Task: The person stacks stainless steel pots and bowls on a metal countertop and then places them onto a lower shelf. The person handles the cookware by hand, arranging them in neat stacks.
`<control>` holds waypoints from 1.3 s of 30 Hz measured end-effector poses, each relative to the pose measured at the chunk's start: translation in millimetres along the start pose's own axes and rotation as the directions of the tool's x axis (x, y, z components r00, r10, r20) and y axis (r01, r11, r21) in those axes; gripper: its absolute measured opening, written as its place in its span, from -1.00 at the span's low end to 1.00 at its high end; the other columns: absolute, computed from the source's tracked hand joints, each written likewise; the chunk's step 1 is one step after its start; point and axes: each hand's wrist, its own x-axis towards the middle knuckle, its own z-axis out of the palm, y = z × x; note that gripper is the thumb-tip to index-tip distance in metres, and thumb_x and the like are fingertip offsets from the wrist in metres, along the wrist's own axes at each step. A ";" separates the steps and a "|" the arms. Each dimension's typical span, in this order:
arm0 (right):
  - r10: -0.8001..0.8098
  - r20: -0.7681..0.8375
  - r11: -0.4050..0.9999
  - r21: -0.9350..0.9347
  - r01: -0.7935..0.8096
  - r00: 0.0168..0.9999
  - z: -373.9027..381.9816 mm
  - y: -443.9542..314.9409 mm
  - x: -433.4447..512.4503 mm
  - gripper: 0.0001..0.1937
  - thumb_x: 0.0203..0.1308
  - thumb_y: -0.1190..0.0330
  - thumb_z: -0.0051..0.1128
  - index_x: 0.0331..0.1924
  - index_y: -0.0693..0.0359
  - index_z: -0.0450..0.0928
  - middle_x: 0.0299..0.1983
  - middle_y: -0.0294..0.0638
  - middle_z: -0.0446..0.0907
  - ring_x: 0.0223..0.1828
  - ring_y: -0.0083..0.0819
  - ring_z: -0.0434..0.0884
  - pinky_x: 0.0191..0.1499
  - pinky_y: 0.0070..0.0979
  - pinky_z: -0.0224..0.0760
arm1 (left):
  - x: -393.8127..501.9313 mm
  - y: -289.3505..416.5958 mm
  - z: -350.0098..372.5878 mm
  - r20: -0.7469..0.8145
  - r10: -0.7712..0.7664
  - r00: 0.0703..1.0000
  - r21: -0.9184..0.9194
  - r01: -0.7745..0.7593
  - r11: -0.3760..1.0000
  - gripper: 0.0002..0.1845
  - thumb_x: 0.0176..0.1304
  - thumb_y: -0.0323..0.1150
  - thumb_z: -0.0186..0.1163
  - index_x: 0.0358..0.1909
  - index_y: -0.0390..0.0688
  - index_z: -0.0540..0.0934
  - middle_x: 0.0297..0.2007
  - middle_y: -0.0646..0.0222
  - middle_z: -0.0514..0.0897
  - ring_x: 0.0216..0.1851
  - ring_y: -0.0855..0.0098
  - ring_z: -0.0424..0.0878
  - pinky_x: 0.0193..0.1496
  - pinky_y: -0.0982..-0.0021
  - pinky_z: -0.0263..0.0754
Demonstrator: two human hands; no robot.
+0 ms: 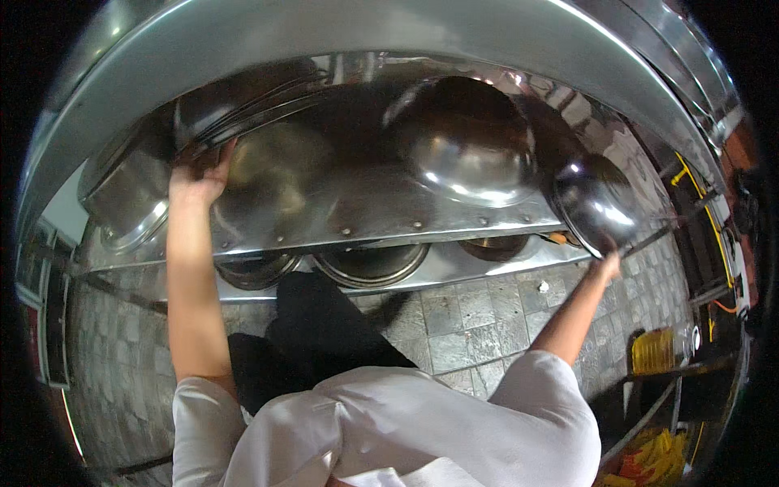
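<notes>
My left hand point(199, 182) reaches up to the near end of a stack of thin-rimmed metal pans or lids point(268, 112) on the steel shelf. The thumb lies against the stack; the fingers are in shadow. To its left stands a steel pot point(131, 195), and a large dull metal vessel point(274, 170) is to its right. My right hand point(608, 265) grips the lower rim of a shiny metal bowl point(599, 204) at the shelf's right end. A larger steel bowl point(471, 152) rests bottom outward on the shelf, left of that bowl.
A steel counter point(389, 27) overhangs the shelf point(377, 222). Round metal pans point(371, 265) sit on a lower shelf point(450, 271) near my dark-trousered leg. Grey tiles point(481, 310) cover the floor. A yellow container point(653, 352) stands on a rack at the right.
</notes>
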 end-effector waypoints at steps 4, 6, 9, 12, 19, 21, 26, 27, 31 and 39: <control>0.039 -0.016 0.994 -0.105 -0.040 0.999 -55.5 -27.6 -50.2 -0.62 0.14 0.38 -0.18 -0.15 0.58 0.50 -0.08 0.15 0.50 -0.08 -0.03 0.52 0.06 -0.14 0.39 | -0.9 5.6 4.3 0.049 0.006 0.999 0.046 -0.008 0.999 -0.67 0.34 -0.34 -0.22 0.05 -0.23 0.36 0.06 0.04 0.43 0.08 0.04 0.43 0.16 -0.21 0.30; 0.053 -0.059 0.996 -0.072 -0.057 0.997 -58.6 -37.8 -83.4 -0.53 0.30 0.24 -0.28 0.00 0.58 0.39 0.05 0.18 0.42 0.02 0.00 0.46 0.13 -0.08 0.34 | 1.0 -0.4 9.1 0.037 0.017 0.999 0.045 -0.019 0.999 -0.66 0.36 -0.34 -0.27 0.07 -0.24 0.34 0.10 0.00 0.40 0.12 0.01 0.39 0.16 -0.22 0.29; 0.131 0.056 0.990 0.040 -0.133 0.990 -36.3 -45.8 -142.7 -0.54 0.30 0.25 -0.26 0.06 0.52 0.35 0.03 0.14 0.43 0.00 -0.02 0.47 0.09 -0.12 0.37 | 5.1 0.5 16.1 0.088 -0.048 0.995 0.010 0.047 0.999 -0.62 0.38 -0.34 -0.32 0.12 -0.28 0.31 0.14 -0.05 0.35 0.15 -0.07 0.35 0.17 -0.21 0.28; 0.305 0.117 0.950 0.030 -0.310 0.945 10.5 -46.7 -207.5 -0.56 0.30 0.26 -0.24 0.06 0.49 0.36 0.01 0.11 0.45 -0.02 -0.04 0.48 0.06 -0.14 0.39 | 9.5 1.2 17.1 0.187 -0.123 0.975 0.033 0.119 0.992 -0.61 0.39 -0.33 -0.33 0.15 -0.26 0.29 0.16 -0.06 0.32 0.17 -0.11 0.30 0.19 -0.26 0.22; 0.722 0.406 0.691 -0.405 -0.598 0.560 180.1 2.2 -338.0 -0.69 0.32 0.23 -0.18 -0.05 0.29 0.43 -0.16 -0.12 0.51 -0.14 -0.28 0.50 -0.12 -0.25 0.42 | 10.4 -4.2 4.1 0.107 -0.092 0.990 0.084 0.084 0.993 -0.60 0.40 -0.31 -0.36 0.17 -0.25 0.25 0.17 -0.05 0.31 0.18 -0.08 0.30 0.18 -0.24 0.25; 0.783 0.345 0.621 -0.494 -0.609 0.519 223.9 30.6 -368.8 -0.76 0.30 0.23 -0.08 -0.22 0.25 0.47 -0.39 -0.21 0.50 -0.35 -0.36 0.49 -0.33 -0.29 0.37 | 9.1 -1.0 5.0 0.097 -0.082 0.992 0.068 0.076 0.995 -0.60 0.40 -0.32 -0.36 0.16 -0.26 0.26 0.16 -0.04 0.32 0.18 -0.08 0.31 0.18 -0.24 0.26; 0.674 0.664 0.614 -0.259 -0.746 0.324 320.8 106.3 -446.9 -0.78 0.22 0.43 -0.27 -0.22 0.34 0.45 -0.28 -0.06 0.49 -0.29 -0.17 0.52 -0.16 -0.15 0.44 | 2.4 14.4 5.3 0.129 -0.129 0.983 0.013 0.128 0.992 -0.61 0.40 -0.28 -0.35 0.14 -0.25 0.26 0.16 -0.04 0.31 0.16 -0.06 0.33 0.16 -0.19 0.31; 0.703 0.589 0.631 -0.259 -0.731 0.398 342.1 119.7 -465.8 -0.77 0.14 0.50 -0.29 -0.24 0.37 0.44 -0.32 -0.05 0.48 -0.34 -0.17 0.51 -0.23 -0.20 0.44 | 1.8 15.6 4.5 0.107 -0.134 0.985 0.029 0.131 0.991 -0.59 0.41 -0.24 -0.36 0.15 -0.23 0.24 0.15 -0.04 0.31 0.16 -0.05 0.33 0.15 -0.17 0.34; 0.663 0.420 0.735 -0.525 -0.430 0.620 387.2 152.1 -520.5 -0.70 0.05 0.54 -0.19 -0.10 0.34 0.46 -0.31 -0.02 0.51 -0.37 -0.27 0.48 -0.36 -0.30 0.33 | 4.4 23.1 -4.3 -0.027 -0.069 0.997 0.092 0.072 0.993 -0.64 0.39 -0.36 -0.32 0.10 -0.32 0.30 0.11 -0.05 0.39 0.12 -0.08 0.37 0.15 -0.19 0.31; 0.716 0.677 0.697 -0.688 -0.201 0.168 360.9 114.1 -492.5 -0.79 0.02 0.55 -0.06 -0.20 0.29 0.43 -0.21 -0.18 0.41 -0.17 -0.35 0.40 -0.06 -0.37 0.34 | 18.4 33.5 -67.8 -0.113 -0.147 0.983 0.249 0.172 0.953 -0.64 0.38 -0.34 -0.20 0.10 -0.36 0.25 0.11 -0.18 0.31 0.16 -0.11 0.31 0.10 -0.09 0.43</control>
